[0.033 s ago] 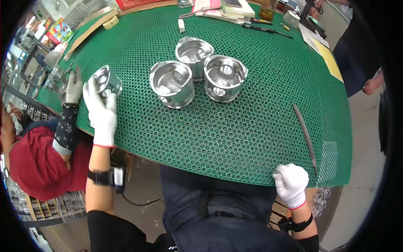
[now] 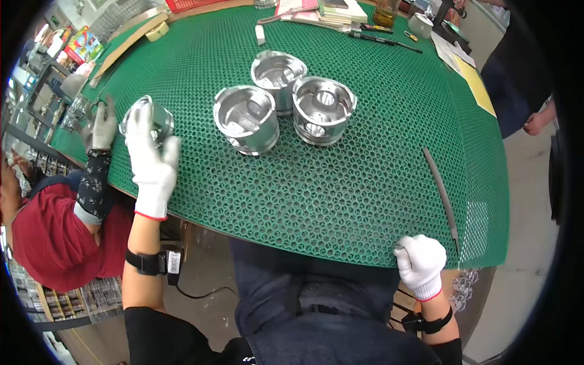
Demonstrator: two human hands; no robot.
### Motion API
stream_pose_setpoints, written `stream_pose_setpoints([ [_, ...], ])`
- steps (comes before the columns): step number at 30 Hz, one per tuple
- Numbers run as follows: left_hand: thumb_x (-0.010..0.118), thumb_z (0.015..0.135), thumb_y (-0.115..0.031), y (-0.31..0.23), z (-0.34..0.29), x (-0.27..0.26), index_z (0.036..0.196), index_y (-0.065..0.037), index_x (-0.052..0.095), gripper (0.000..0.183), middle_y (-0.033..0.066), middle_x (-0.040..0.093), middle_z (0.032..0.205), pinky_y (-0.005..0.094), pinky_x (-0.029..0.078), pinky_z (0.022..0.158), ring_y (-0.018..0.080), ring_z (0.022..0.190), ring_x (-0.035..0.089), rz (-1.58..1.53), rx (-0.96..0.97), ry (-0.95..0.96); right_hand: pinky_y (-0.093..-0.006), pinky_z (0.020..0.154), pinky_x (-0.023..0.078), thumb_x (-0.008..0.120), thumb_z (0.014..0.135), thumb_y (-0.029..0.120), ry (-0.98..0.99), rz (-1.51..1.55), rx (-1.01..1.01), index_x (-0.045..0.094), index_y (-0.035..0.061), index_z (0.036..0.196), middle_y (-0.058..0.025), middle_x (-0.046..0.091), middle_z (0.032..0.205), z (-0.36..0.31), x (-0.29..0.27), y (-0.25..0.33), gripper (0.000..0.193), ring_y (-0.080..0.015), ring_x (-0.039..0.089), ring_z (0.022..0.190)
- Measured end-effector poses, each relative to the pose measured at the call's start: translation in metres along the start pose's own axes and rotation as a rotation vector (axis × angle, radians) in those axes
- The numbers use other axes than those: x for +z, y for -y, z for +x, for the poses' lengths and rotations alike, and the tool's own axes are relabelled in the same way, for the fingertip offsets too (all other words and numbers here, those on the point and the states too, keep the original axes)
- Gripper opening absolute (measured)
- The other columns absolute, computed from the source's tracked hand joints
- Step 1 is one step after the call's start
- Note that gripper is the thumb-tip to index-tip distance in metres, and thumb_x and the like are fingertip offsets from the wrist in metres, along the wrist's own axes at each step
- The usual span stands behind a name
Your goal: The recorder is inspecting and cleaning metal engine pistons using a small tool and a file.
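A silver metal piston (image 2: 162, 120) stands at the left of the green mat (image 2: 292, 201). My left hand (image 2: 152, 164), in a white glove, lies over its near left side with fingers stretched out and thumb apart. Motion blurs these fingers. Three more pistons form a cluster near the middle: a left one (image 2: 246, 121), a right one (image 2: 324, 112) and a back one (image 2: 278, 76), all with their hollow sides up. My right hand (image 2: 421, 260), also gloved in white, rests as a fist on the near right edge, and nothing shows in it.
A slim grey file (image 2: 441, 194) lies beyond my right hand. Notebooks (image 2: 328, 15), a black pen-like tool (image 2: 383, 41) and papers (image 2: 456, 64) lie along the back. A co-worker's gloved hand (image 2: 102, 126) is just left of the left piston; another person (image 2: 523, 79) stands at the right.
My left thumb has come away from the piston and the fingers have straightened across it. The piston is tipped less than before. My right fist has stayed in place.
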State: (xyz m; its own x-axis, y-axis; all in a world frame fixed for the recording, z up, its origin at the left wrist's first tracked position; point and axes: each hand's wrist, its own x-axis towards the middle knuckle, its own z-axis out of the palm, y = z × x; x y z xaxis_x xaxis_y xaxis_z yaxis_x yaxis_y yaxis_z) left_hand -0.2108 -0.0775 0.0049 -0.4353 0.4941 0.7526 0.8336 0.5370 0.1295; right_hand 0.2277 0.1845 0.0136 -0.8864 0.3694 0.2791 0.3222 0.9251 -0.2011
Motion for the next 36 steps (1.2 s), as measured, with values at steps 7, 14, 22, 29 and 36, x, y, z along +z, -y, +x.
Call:
stream_pose_setpoints([
  [7, 0.083, 0.070, -0.013, -0.068, 0.063, -0.003, 0.114, -0.003, 0.060, 0.051, 0.0237, 0.047, 0.148, 0.0554, 0.034, 0.116, 0.0474, 0.141, 0.038, 0.109, 0.454, 0.548, -0.0388, 0.052, 0.045, 0.072, 0.082, 0.026, 0.028, -0.041, -0.004, 0.064, 0.0139, 0.083, -0.0059, 0.051, 0.062, -0.008, -0.003, -0.004, 0.015, -0.0276, 0.056, 0.055],
  [14, 0.080, 0.073, -0.008, -0.130, 0.013, -0.031, 0.083, 0.000, 0.058, 0.026, 0.0214, 0.061, 0.128, 0.0555, 0.038, 0.111, 0.0456, 0.128, 0.052, -0.387, 0.344, 0.540, -0.0364, 0.060, 0.052, 0.069, 0.083, 0.013, -0.025, 0.102, 0.039, 0.067, 0.0150, 0.119, -0.0067, 0.063, 0.089, -0.006, -0.012, -0.004, 0.037, -0.0251, 0.063, 0.065],
  [22, 0.069, 0.085, -0.008, -0.230, 0.007, -0.011, 0.097, -0.002, 0.067, 0.013, 0.0168, 0.060, 0.110, 0.0380, 0.049, 0.090, 0.0293, 0.104, 0.060, -0.832, 0.109, 0.358, -0.0336, 0.067, 0.056, 0.062, 0.084, 0.000, -0.237, 0.574, -0.125, 0.068, 0.0077, 0.120, -0.0067, 0.066, 0.089, 0.044, -0.022, 0.015, 0.037, -0.0233, 0.068, 0.077],
  [29, 0.073, 0.075, -0.002, -0.239, 0.000, -0.027, 0.087, -0.006, 0.066, 0.013, 0.0082, 0.059, 0.079, 0.0355, 0.047, 0.066, 0.0255, 0.072, 0.057, -0.747, 0.278, 0.383, -0.0316, 0.051, 0.052, 0.064, 0.082, 0.014, -0.217, -0.061, -0.277, 0.067, 0.0142, 0.117, -0.0011, 0.056, 0.075, 0.045, -0.009, 0.020, 0.035, -0.0167, 0.063, 0.061],
  [36, 0.086, 0.063, -0.025, -0.246, -0.032, -0.054, 0.095, -0.012, 0.068, 0.040, 0.0015, 0.052, 0.083, 0.0403, 0.049, 0.079, 0.0238, 0.078, 0.055, -0.591, 0.497, 0.443, -0.0349, 0.085, 0.058, 0.059, 0.094, 0.018, 0.461, 0.877, 0.097, 0.069, 0.0107, 0.123, -0.0095, 0.075, 0.101, 0.027, -0.016, 0.007, 0.031, -0.0235, 0.074, 0.092],
])
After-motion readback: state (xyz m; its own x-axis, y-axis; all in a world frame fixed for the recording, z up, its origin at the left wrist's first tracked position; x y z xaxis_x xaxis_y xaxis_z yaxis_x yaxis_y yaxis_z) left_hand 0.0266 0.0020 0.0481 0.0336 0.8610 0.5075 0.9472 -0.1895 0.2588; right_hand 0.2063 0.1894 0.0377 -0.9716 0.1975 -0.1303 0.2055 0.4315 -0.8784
